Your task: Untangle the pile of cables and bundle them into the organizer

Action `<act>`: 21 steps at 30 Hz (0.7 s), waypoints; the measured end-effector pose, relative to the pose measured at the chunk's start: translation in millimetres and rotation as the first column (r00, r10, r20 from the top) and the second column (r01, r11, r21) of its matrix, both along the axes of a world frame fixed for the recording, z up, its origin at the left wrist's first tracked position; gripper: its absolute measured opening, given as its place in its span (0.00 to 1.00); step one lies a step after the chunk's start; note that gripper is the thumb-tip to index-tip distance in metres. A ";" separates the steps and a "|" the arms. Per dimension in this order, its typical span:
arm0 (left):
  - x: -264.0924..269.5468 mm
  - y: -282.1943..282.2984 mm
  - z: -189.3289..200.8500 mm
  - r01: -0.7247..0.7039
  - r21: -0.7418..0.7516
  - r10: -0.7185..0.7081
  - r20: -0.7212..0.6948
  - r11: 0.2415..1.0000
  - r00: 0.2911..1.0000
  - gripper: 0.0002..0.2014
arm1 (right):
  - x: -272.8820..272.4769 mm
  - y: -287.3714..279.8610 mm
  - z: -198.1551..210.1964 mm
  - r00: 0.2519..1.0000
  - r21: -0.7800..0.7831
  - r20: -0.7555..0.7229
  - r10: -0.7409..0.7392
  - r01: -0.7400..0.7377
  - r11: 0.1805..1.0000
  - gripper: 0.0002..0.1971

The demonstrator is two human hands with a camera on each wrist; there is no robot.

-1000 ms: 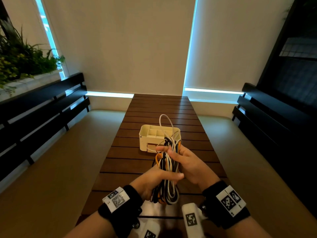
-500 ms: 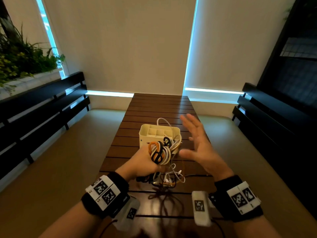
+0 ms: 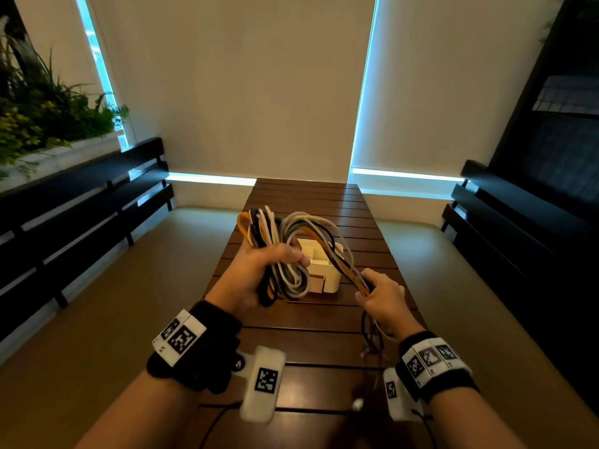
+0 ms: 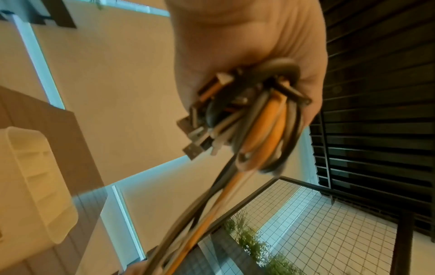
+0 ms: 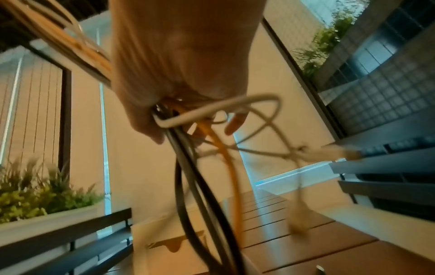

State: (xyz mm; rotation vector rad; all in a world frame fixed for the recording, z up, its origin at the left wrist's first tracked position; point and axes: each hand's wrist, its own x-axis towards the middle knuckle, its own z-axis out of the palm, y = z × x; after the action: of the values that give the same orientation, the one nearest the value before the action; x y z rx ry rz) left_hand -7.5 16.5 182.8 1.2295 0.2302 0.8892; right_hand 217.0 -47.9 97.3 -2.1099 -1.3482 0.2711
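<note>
A looped bundle of cables (image 3: 285, 254), orange, black, white and grey, is held up over the wooden table (image 3: 311, 322). My left hand (image 3: 259, 270) grips the coiled part, its loops sticking out above and below the fist. Strands arc right over the organizer to my right hand (image 3: 379, 293), which grips their loose ends; the tails (image 3: 372, 335) hang below it toward the table. In the left wrist view the coil with plug ends (image 4: 247, 119) fills the palm. The right wrist view shows black and orange strands (image 5: 207, 186) dangling. The cream compartmented organizer (image 3: 327, 270) stands behind the cables.
Dark slatted benches run along both sides, one at the left (image 3: 81, 215) and one at the right (image 3: 518, 228). A planter with green plants (image 3: 39, 118) sits at the far left. The table's far half (image 3: 308, 199) holds nothing I can see.
The left hand has lifted the coil higher and turned it. The right hand, open beside the organizer half a second ago, now grips the strands running off the coil, with the tails raised off the table.
</note>
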 end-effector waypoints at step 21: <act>0.7 8.4 -3.3 -0.137 -0.257 0.139 -0.010 0.957 0.990 0.07 | 16.7 -4.7 -12.2 0.227 0.318 -0.945 0.234 0.476 0.820 0.11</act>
State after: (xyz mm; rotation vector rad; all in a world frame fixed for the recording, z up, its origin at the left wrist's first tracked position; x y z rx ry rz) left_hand -6.8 24.9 179.5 0.9759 0.4160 0.9523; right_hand 233.6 -52.6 85.1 -1.0209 -0.3156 0.8522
